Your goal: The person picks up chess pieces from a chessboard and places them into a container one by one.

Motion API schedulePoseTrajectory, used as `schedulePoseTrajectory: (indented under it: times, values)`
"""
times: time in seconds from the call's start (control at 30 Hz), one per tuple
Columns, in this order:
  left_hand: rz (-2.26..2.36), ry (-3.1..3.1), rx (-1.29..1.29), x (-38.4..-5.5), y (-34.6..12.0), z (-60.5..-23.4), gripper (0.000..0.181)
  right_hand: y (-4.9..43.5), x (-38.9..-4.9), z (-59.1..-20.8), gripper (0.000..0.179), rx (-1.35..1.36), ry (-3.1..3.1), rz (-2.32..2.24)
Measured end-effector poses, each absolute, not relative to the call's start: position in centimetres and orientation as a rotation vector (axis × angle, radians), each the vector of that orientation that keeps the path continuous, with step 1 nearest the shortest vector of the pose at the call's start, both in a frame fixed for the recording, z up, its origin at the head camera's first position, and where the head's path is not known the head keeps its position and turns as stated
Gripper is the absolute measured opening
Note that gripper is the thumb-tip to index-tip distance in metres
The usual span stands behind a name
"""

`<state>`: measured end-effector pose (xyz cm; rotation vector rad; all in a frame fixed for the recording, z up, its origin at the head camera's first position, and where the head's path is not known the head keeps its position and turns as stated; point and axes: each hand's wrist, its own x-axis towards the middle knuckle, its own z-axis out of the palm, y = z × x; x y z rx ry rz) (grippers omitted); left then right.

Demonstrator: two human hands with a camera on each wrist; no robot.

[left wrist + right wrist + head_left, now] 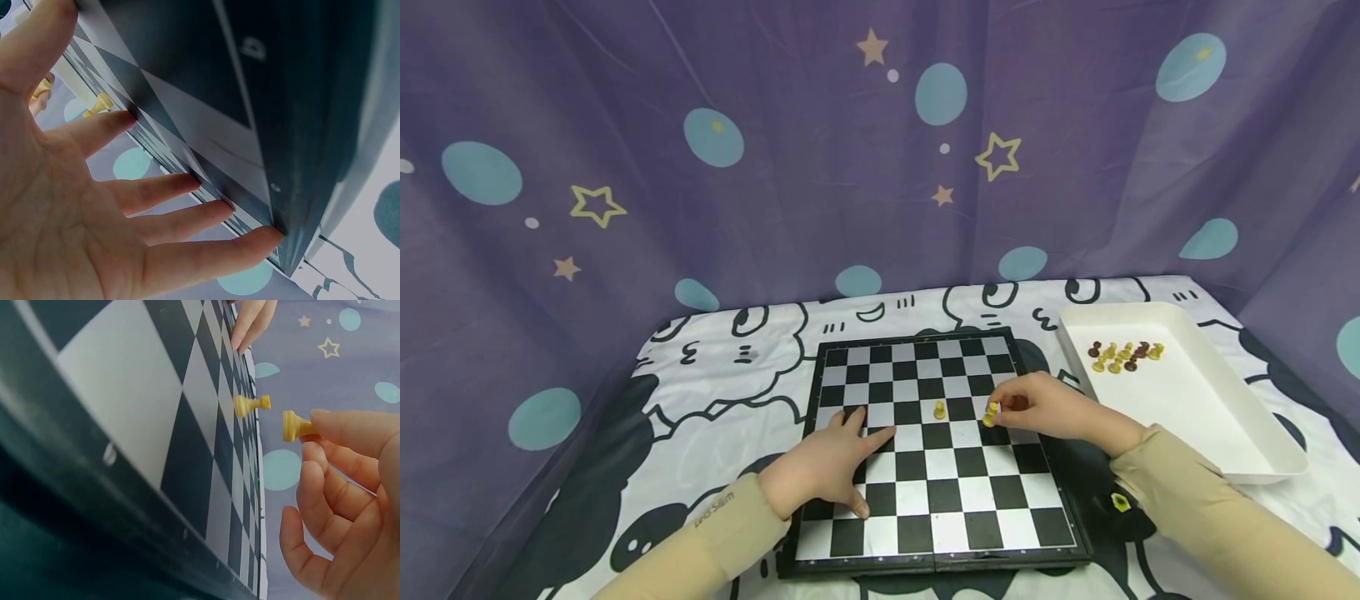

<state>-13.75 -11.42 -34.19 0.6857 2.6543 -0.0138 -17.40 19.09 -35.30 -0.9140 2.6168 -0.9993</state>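
A black-and-white chessboard lies on the patterned cloth. My right hand pinches a yellow chess piece between thumb and fingertips. Its base points at the board, the surface is just beyond it, and my fingers cover its top. Another yellow chess piece, flat-topped like a rook, stands upright near the middle of the board, left of my right hand. My left hand is spread over the board's left side, fingertips at the squares and fingers straight, holding nothing.
To the right of the board is a white tray. Several yellow and dark brown chess pieces lie in its far left part. A small yellow patch shows on the cloth by my right sleeve. A purple curtain hangs behind.
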Motion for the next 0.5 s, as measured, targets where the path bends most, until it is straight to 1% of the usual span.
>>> schedulePoseTrajectory:
  times: [0.5]
  values:
    - [-0.005,2.654,0.686,-13.7,-11.4,-34.0,0.103,20.4,-17.3,-35.2,0.008,-0.839,2.656,-1.001]
